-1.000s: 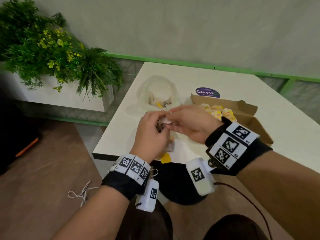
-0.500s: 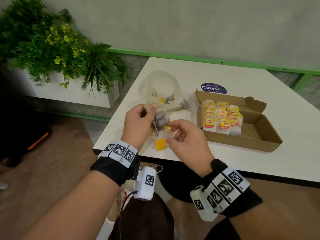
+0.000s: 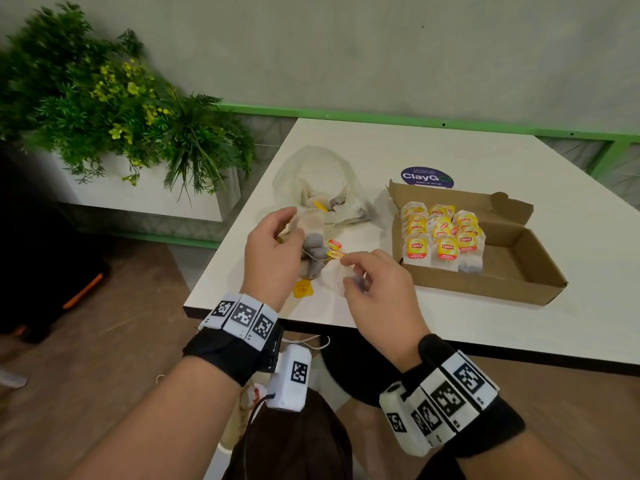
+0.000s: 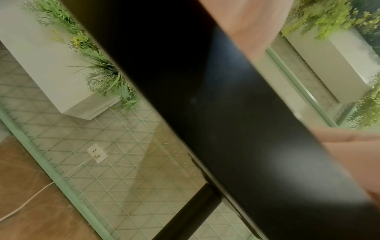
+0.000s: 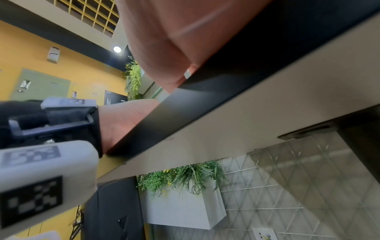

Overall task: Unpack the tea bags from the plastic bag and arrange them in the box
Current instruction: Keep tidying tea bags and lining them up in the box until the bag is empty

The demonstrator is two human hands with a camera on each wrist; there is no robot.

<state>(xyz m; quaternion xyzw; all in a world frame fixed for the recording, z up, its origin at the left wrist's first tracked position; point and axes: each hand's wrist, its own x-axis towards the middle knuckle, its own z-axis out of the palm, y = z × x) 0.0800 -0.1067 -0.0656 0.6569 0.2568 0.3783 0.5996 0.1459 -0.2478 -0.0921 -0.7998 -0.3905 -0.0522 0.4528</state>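
Head view: both hands work over the near left corner of the white counter [image 3: 433, 157]. Left hand [image 3: 272, 252] has its grip closed round a bunch of tea bags [image 3: 313, 244], held just above the counter; strings and yellow-red tags hang from the bunch, one yellow tag [image 3: 303, 288] dangling near the counter edge. Right hand [image 3: 375, 289] has thumb and forefinger pinched on a tag [image 3: 336, 254] that leads back to the bunch; a pale tea bag lies under its curled fingers, contact not clear. Clear plastic bag [image 3: 318, 183] lies crumpled behind the hands, open, with a few tea bags inside. Brown cardboard box [image 3: 512, 271] sits to the right of the hands, lid flap folded back; its left part holds tea bags in rows [image 3: 441, 239], yellow labels facing up, right part bare cardboard. A round blue sticker [image 3: 427, 177] is on the counter just behind the box. A white planter with green foliage [image 3: 114, 109] stands to the left, beyond the counter. Wrist views: mostly the dark counter edge and blurred skin; neither shows the fingers or the tea bags.
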